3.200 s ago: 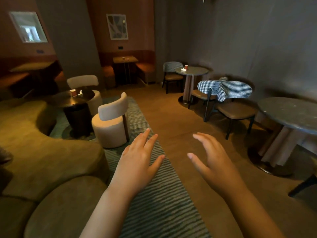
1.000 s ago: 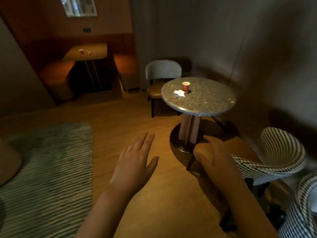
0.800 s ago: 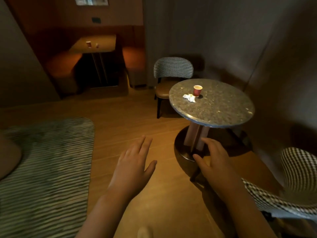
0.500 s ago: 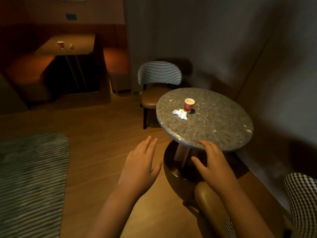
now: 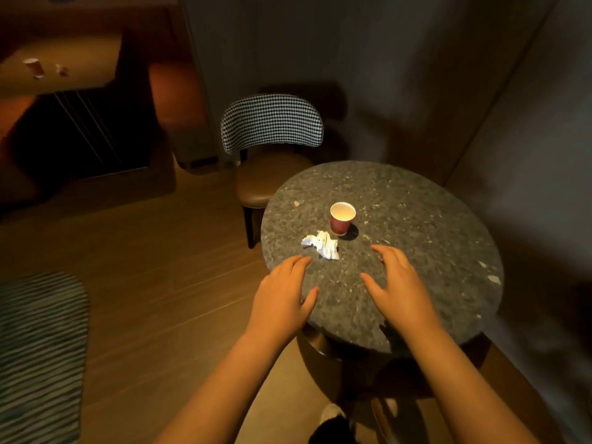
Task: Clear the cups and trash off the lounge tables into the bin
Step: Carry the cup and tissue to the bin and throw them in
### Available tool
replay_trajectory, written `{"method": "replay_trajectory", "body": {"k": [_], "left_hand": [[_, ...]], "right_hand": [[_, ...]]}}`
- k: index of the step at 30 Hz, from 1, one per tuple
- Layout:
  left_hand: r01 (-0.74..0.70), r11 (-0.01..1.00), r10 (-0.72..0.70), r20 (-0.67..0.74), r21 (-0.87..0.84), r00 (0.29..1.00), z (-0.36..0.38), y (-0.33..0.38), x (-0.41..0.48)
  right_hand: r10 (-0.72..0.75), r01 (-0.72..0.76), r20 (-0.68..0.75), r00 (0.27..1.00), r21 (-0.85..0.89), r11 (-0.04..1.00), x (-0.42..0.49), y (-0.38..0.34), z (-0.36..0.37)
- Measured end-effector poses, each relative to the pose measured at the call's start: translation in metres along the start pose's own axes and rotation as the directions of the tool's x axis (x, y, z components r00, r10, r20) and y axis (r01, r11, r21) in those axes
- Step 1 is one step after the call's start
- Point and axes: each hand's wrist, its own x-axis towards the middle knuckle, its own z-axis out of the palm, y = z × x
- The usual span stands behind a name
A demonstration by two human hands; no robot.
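Observation:
A red paper cup (image 5: pixel 341 217) stands upright on the round stone table (image 5: pixel 432 245). A crumpled white napkin (image 5: pixel 322 245) lies just left of it and nearer to me. My left hand (image 5: pixel 283 298) hovers over the table's near left edge, fingers apart, its fingertips a short way from the napkin. Over the table's near side my right hand (image 5: pixel 395 290) is open too, below the cup. Neither hand touches anything. No bin is in view.
A checked-back chair (image 5: pixel 272 129) stands behind the table. A far booth table (image 5: pixel 83 62) at upper left carries another cup (image 5: pixel 34 67) and a small scrap (image 5: pixel 61 70). A striped rug (image 5: pixel 38 354) lies at left. A dark wall runs close on the right.
I have walked up to the round table, which now fills the middle of the view. Both hands have come forward over its near edge, still empty.

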Motion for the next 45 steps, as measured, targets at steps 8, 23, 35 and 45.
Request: {"method": "replay_trajectory", "body": {"k": [8,23,35,45], "left_hand": [[0.101,0.993,-0.088,0.166,-0.069,0.982,0.097,-0.024,0.123],[0.124,0.99,-0.101,0.264,-0.074,0.959,0.198,-0.094,0.185],[0.258,0.955,-0.22,0.234,-0.144,0.947,0.157,-0.077,0.158],[0.543,0.834,-0.545,-0.314,-0.103,0.778,-0.026,-0.069,0.036]], "right_hand": [[-0.011,0.018,0.129,0.992,-0.052,0.999,0.156,0.067,0.048],[0.062,-0.047,0.094,0.994,-0.15,0.988,0.218,0.123,0.147],[-0.025,0.031,0.053,0.998,-0.117,0.993,0.189,0.099,0.096],[-0.534,0.521,0.097,0.84,0.127,0.844,0.169,-0.061,0.053]]}}
